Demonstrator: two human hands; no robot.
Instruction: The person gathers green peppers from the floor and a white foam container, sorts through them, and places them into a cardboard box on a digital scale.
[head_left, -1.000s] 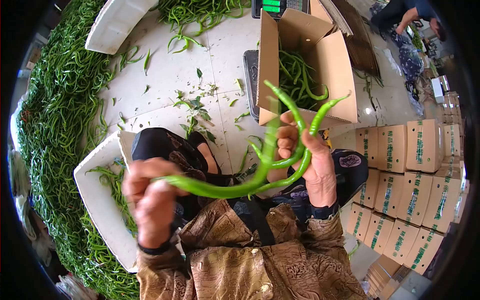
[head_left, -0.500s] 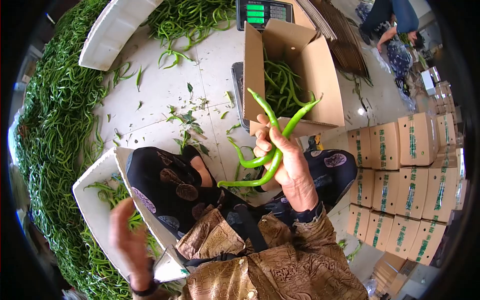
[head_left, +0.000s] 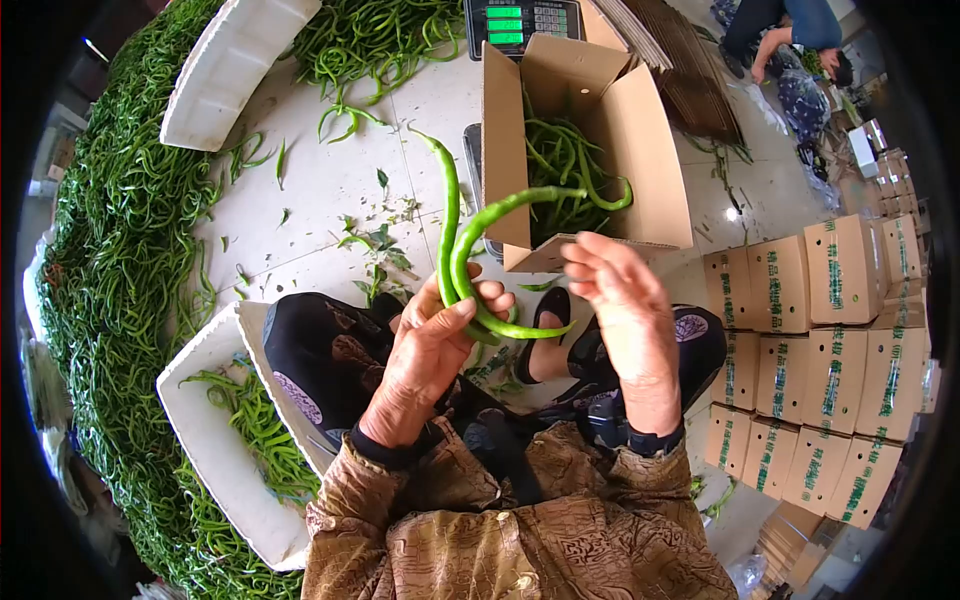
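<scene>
Two long green chili peppers [head_left: 462,230] are held in my left hand [head_left: 432,335], in front of my knees. They curve upward from its fingers, and one bends across toward the box. To the right, my right hand [head_left: 630,315] is raised with its fingers apart and nothing in it, just below the open cardboard box [head_left: 640,150]. Green peppers [head_left: 565,160] lie inside that box, which stands on a scale with a lit display [head_left: 505,27]. Beside my left knee is a white foam box [head_left: 200,450] with more peppers in it.
A large heap of peppers [head_left: 120,300] runs along the left. A foam piece [head_left: 225,70] stands at the upper left near another pile [head_left: 370,40]. Stacked cartons [head_left: 810,370] fill the right, with flattened cardboard [head_left: 690,90] behind. Another person [head_left: 785,30] bends at the upper right.
My left hand has come up from beside the foam box to the middle and has taken hold of peppers. My right hand has let go of its peppers and moved right.
</scene>
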